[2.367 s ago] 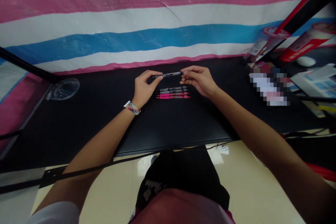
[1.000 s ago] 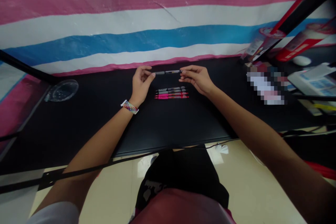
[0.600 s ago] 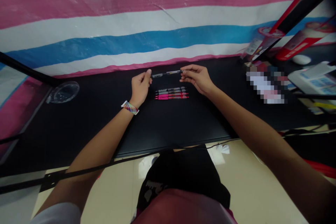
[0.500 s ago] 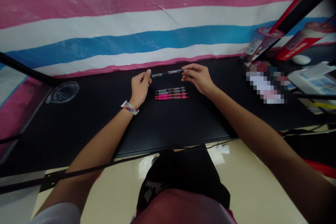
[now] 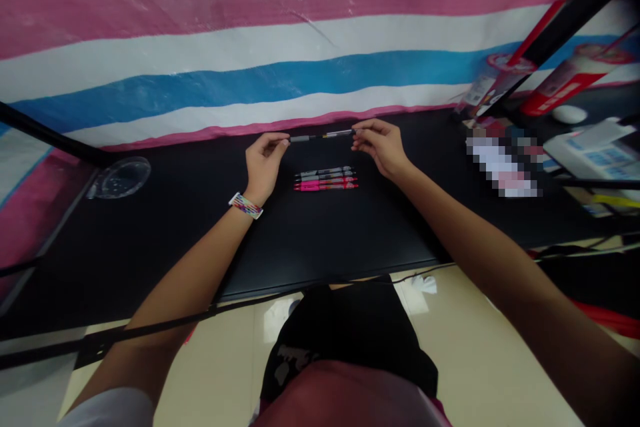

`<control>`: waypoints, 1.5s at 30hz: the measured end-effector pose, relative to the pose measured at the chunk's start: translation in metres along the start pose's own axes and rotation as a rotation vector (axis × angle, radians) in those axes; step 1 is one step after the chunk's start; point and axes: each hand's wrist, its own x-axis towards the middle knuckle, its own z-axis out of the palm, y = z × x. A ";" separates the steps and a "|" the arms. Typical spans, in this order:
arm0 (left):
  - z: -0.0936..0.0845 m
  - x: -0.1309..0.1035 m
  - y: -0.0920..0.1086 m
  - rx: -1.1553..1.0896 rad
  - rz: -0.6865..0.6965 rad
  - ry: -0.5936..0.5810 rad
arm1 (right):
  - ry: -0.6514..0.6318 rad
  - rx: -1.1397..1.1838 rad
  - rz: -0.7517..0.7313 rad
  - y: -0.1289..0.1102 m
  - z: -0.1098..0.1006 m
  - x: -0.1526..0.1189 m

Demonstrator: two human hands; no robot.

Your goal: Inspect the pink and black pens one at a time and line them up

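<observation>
A slim pen [image 5: 320, 137] with a grey grip and a clear barrel is stretched level between my two hands. My left hand [image 5: 264, 163], with a patterned band at the wrist, pinches the grey-grip end. At the other end, the fingers of my right hand [image 5: 381, 147] are closed on the tip of the barrel. Just below, on the black tabletop [image 5: 320, 233], several pens lie side by side in a neat row: grey-and-black pens [image 5: 325, 174] at the back and pink-and-red pens [image 5: 325, 184] at the front.
A clear plastic lid [image 5: 123, 178] lies at the left. Toward the right stand a cup with a red straw [image 5: 495, 87] and a red-labelled cup [image 5: 565, 87], near a white mouse [image 5: 570, 114] and a white box [image 5: 590, 150]. A striped sheet [image 5: 250, 90] hangs behind.
The pen has turned slightly between my fingertips and now lies more level. My left fingers have shifted their pinch, and the right hand has moved a little to the right.
</observation>
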 end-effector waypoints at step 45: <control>0.007 -0.008 0.004 -0.035 0.018 -0.219 | -0.106 0.026 0.092 -0.010 0.011 -0.013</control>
